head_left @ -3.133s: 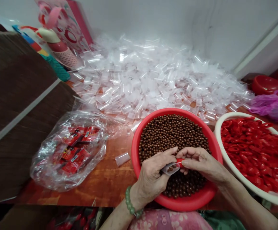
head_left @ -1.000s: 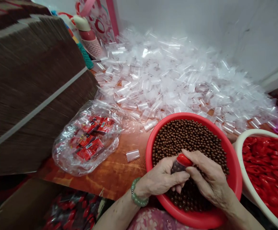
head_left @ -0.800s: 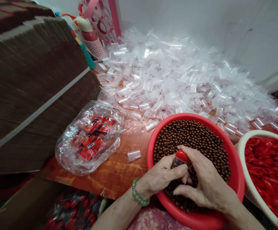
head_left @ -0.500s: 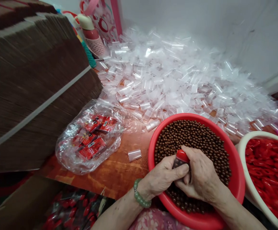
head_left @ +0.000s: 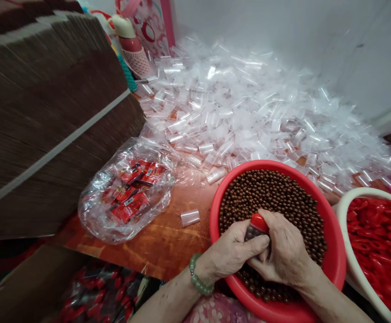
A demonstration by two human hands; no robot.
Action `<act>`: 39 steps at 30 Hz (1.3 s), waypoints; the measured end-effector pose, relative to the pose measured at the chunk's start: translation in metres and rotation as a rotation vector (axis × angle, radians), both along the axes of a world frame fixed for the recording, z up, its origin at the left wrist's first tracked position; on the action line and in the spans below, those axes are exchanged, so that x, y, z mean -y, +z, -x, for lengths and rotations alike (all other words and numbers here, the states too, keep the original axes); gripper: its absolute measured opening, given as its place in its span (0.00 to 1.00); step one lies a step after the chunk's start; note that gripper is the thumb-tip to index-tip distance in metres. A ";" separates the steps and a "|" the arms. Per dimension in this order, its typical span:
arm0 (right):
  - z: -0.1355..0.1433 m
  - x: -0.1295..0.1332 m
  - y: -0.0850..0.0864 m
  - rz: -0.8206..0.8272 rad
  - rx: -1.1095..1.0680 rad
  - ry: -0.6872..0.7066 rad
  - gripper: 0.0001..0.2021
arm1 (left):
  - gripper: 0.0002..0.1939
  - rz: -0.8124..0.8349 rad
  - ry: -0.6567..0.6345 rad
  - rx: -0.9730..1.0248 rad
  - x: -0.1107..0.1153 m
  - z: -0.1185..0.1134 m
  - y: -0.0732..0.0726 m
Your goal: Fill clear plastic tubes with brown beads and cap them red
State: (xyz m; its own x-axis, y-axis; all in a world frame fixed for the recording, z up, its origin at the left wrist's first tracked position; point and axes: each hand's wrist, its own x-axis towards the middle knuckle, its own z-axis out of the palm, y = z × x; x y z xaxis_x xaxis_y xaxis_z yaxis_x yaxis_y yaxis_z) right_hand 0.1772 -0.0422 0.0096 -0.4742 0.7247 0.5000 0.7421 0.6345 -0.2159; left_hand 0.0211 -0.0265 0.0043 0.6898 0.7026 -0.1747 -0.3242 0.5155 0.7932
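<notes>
Over a red basin point(head_left: 337, 264) of brown beads point(head_left: 269, 188), both hands meet around a small clear container point(head_left: 256, 226) with a red cap and dark contents. My left hand point(head_left: 234, 249), with a green bead bracelet at the wrist, is closed on the container's left side, thumb across its front. My right hand point(head_left: 283, 249) wraps its right side, fingers up by the red cap. The container's lower end is hidden by the fingers. To the right stands a white tub point(head_left: 345, 233) full of red plastic pieces point(head_left: 380, 242).
Clear plastic sleeves point(head_left: 242, 103) are heaped at the back; one sleeve point(head_left: 190, 217) lies apart on the table point(head_left: 161, 251). A clear bag point(head_left: 94, 215) holds red packets. Stacked brown cardboard point(head_left: 47, 103) stands left. Behind is a bottle point(head_left: 134, 49). Red-capped containers point(head_left: 97, 291) lie below.
The view has shifted slightly. Both hands still grip the container over the basin, with the right fingers moved a little beside the red cap.
</notes>
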 end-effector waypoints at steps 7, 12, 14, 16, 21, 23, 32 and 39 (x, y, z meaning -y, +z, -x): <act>0.001 0.001 0.002 0.060 -0.037 0.019 0.27 | 0.26 -0.057 0.005 -0.035 0.000 -0.001 0.003; 0.004 0.001 0.002 0.054 -0.032 -0.009 0.27 | 0.22 -0.063 0.003 -0.058 0.000 0.000 0.003; 0.004 0.001 0.000 0.039 -0.025 -0.009 0.28 | 0.22 -0.069 0.002 -0.047 0.000 0.000 0.003; 0.005 0.002 -0.002 0.037 -0.025 -0.008 0.29 | 0.22 -0.069 0.014 -0.048 0.000 0.000 0.003; 0.003 0.004 0.005 0.185 -0.058 -0.021 0.25 | 0.18 -0.116 0.053 -0.073 0.001 -0.001 0.001; -0.004 0.004 0.014 0.359 -0.076 0.016 0.26 | 0.13 -0.180 0.071 -0.112 0.000 -0.001 0.002; -0.027 -0.012 0.043 0.570 -0.235 0.165 0.09 | 0.15 -0.372 -0.002 -0.259 -0.005 0.002 0.006; -0.016 -0.008 0.031 0.712 -0.534 0.046 0.05 | 0.15 -0.322 0.020 -0.260 -0.004 -0.002 0.005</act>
State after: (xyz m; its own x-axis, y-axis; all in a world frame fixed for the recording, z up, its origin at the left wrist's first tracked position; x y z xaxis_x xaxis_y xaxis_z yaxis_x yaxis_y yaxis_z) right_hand 0.1932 -0.0338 0.0403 -0.3430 0.9339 0.1009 0.4064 0.2444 -0.8804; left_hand 0.0227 -0.0224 0.0090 0.6376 0.7625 -0.1102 -0.0995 0.2233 0.9697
